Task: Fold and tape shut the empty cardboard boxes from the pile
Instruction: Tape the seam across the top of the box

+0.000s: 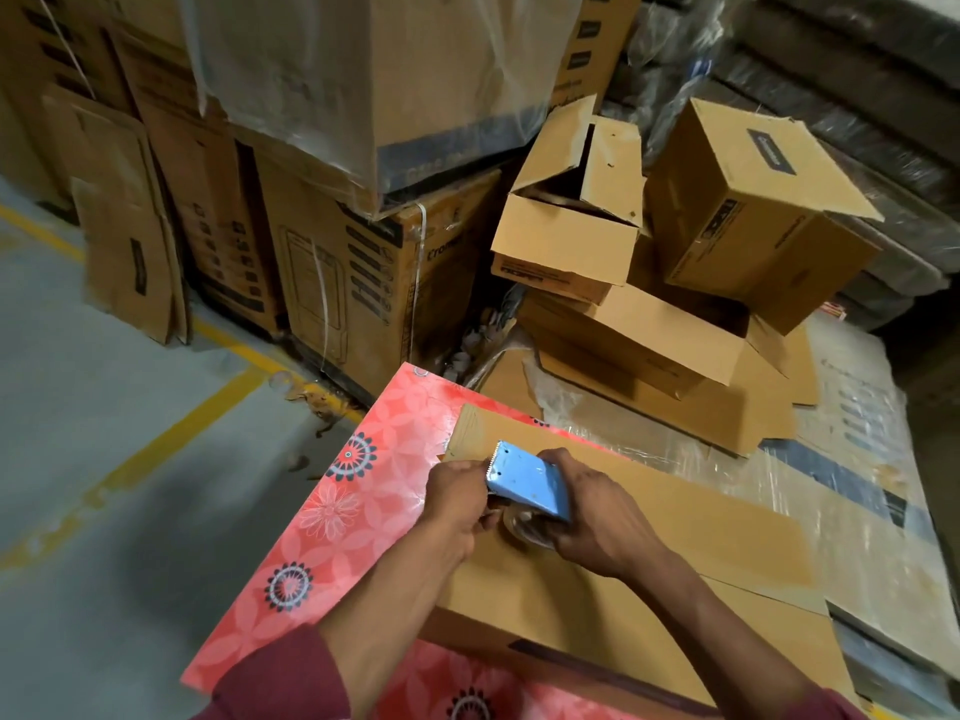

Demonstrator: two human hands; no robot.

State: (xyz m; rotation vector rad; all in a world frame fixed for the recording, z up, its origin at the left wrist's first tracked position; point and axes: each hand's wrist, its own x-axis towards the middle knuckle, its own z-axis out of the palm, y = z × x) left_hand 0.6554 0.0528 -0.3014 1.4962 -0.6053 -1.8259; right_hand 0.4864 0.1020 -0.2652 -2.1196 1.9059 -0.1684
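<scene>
Box [597, 579] under both hands lies closed on the surface [332, 491], taping underway: right hand [597, 517] grips dispenser [527, 483], left hand [457, 504] pinches at its blade end; pile [649, 262] beyond the hands appears unfolded, untaped.

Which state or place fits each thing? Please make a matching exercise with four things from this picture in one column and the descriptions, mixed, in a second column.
Things:
1. blue tape dispenser
2. red floral cloth
3. box with open flaps
4. flattened cardboard

Descriptions:
a. leans upright against the stacked cartons
b. held in both hands
c. sits on top of the pile, untaped
d. lies under the box that is being taped

Pairs: 1-b, 2-d, 3-c, 4-a
</scene>
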